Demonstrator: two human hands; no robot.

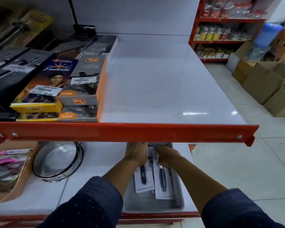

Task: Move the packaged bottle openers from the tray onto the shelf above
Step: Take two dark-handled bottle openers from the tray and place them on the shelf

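A grey perforated tray [177, 183] sits on the lower shelf and holds packaged bottle openers on white cards. My left hand [136, 153] grips one packaged opener [143, 177] whose dark handle points toward me. My right hand [167, 156] closes on another packaged opener [162, 181] beside it. Both hands reach into the tray just under the red front lip [122, 132] of the shelf above [163, 89], whose white surface is bare on its right half. The fingertips are partly hidden by the lip.
Boxed lighters and other boxed goods [82, 86] fill the upper shelf's left side. A round steel sieve [56, 162] and a cardboard box [15, 175] of packets lie left of the tray. Cardboard cartons [262, 83] stand on the tiled floor at right.
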